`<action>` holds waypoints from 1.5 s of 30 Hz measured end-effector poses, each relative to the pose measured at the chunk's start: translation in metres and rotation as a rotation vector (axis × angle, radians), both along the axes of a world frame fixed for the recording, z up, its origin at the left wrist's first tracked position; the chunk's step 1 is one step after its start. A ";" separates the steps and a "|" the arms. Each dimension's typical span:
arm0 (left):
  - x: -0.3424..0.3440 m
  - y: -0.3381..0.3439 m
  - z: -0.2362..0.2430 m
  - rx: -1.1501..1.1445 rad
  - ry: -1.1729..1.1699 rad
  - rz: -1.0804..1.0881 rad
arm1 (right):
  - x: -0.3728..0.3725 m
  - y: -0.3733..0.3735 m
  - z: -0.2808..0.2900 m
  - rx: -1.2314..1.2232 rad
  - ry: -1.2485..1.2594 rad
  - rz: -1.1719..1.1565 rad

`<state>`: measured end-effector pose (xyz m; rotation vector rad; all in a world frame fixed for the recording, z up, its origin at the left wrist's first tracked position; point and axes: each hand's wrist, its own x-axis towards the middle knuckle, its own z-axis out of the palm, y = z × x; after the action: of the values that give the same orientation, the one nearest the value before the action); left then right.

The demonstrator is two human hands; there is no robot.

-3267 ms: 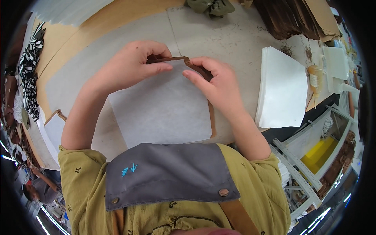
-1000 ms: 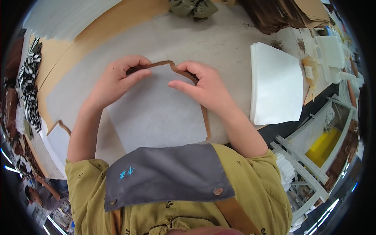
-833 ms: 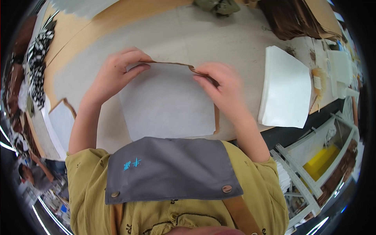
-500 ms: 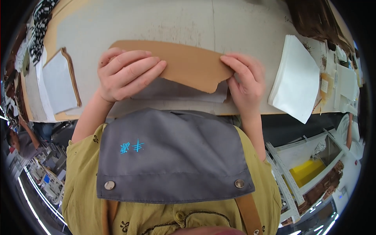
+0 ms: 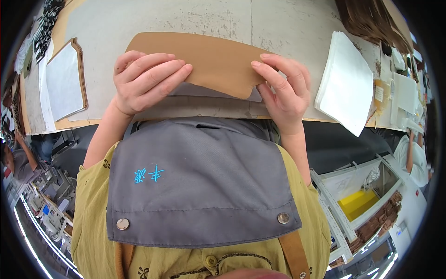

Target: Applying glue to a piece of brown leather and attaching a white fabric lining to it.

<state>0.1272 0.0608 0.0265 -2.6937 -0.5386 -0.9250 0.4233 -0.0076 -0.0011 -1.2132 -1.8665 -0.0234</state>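
Over the worktop [image 5: 195, 18], the fingers of our left hand [image 5: 144, 83] and right hand [image 5: 287, 93] are clamped on the brown sheet [image 5: 213, 60]; if we pull unevenly, its irregular edge may crease.

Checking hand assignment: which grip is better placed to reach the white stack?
Probably the right grip: it's nearer the white stack, on its side. The left grip is farther; both hold the brown piece.

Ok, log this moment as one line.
left grip: brown sheet, left side; right grip: same sheet, right end; right of hands: white stack; left of hands: white-topped brown stack
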 end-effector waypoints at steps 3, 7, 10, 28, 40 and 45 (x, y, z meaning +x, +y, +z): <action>-0.001 -0.001 0.000 0.002 -0.009 0.006 | -0.001 -0.001 0.001 0.010 0.005 -0.002; 0.000 -0.001 -0.001 0.012 -0.017 0.004 | -0.002 -0.002 -0.001 0.027 0.036 -0.028; -0.001 -0.004 0.001 0.008 -0.001 0.009 | -0.003 -0.004 -0.003 0.034 0.064 -0.039; 0.002 0.021 0.019 -0.037 0.011 0.084 | 0.000 0.014 0.012 -0.025 0.139 -0.015; 0.059 0.034 -0.005 -0.552 0.272 0.104 | 0.022 -0.021 -0.003 -0.302 -0.030 -0.332; 0.086 0.036 -0.008 -0.721 0.525 -0.055 | 0.012 -0.030 -0.003 -0.449 -0.210 -0.181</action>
<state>0.2136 0.0969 0.0187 -3.4019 -0.7850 0.0338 0.4356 -0.0380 -0.0043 -1.7421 -1.9997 0.1855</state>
